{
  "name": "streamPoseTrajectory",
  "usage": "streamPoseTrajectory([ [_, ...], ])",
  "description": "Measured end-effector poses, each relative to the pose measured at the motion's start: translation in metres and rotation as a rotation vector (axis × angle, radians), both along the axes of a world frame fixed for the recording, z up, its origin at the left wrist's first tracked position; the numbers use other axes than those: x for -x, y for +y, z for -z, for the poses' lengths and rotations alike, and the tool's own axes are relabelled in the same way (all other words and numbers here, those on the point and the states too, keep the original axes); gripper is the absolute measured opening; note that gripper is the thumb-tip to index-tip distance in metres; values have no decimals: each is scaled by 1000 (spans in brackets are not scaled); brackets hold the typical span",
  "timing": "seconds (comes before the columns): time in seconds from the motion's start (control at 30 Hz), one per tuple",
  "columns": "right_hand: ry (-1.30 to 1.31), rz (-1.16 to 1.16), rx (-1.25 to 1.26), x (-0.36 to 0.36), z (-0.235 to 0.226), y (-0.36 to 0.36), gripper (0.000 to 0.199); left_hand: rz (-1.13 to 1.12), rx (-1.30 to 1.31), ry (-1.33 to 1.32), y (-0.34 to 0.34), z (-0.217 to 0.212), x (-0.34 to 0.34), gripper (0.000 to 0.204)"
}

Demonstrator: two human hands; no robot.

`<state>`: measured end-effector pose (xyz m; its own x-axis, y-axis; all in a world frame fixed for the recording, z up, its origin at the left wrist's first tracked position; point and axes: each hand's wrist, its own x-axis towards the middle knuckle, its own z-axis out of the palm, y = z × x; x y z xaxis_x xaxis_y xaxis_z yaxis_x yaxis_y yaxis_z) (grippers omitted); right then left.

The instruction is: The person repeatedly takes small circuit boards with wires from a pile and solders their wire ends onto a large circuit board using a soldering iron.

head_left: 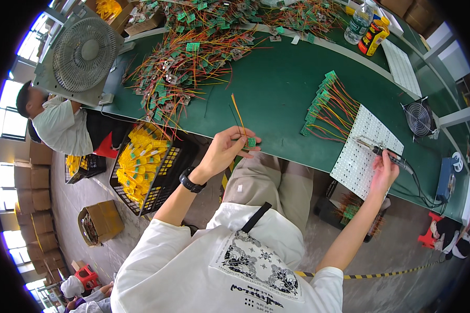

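My left hand (227, 149) is closed on a small green circuit board (251, 142) at the table's near edge. An orange wire (237, 108) and a dark wire rise above those fingers. My right hand (384, 173) grips a soldering iron (377, 149) over a white perforated board (356, 166), its metal end pointing left. Along that board's left side, several green circuit boards (318, 101) lie in a slanting row, their red and yellow wires running onto the perforated board.
A tangled heap of wired circuit boards (177, 73) covers the table's left. A box fan (83, 52) stands beyond it, with a seated person (62, 125) nearby. At right are a small fan (419, 119), a blue box (446, 178) and bottles (373, 36). A black crate (141, 169) holds yellow parts.
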<state>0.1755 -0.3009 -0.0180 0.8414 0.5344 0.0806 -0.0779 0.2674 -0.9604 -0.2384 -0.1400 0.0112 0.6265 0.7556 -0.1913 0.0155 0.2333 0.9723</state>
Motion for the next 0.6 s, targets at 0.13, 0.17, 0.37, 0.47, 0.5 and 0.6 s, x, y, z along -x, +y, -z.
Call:
streamPoseTrajectory([
  [0.13, -8, -31, 13, -6, 3, -4, 17, 54, -87, 107, 2, -5, -8, 21],
  [0.17, -13, -20, 13, -8, 4, -5, 17, 58, -217, 138, 2, -6, -13, 20],
  [0.37, 13, -31, -6, -5, 3, -2, 17, 160, -519, 109, 10, -17, -74, 18],
  [0.47, 22, -36, -8, -5, 3, -2, 18, 244, -733, 19, 18, -9, -111, 17],
  [0.5, 31, -22, -11, -4, 1, -3, 18, 311, -728, 10, 19, -10, -124, 16],
  [0.6, 40, -45, -21, -2, -1, -4, 17, 476, -723, 44, 22, -20, -150, 14],
])
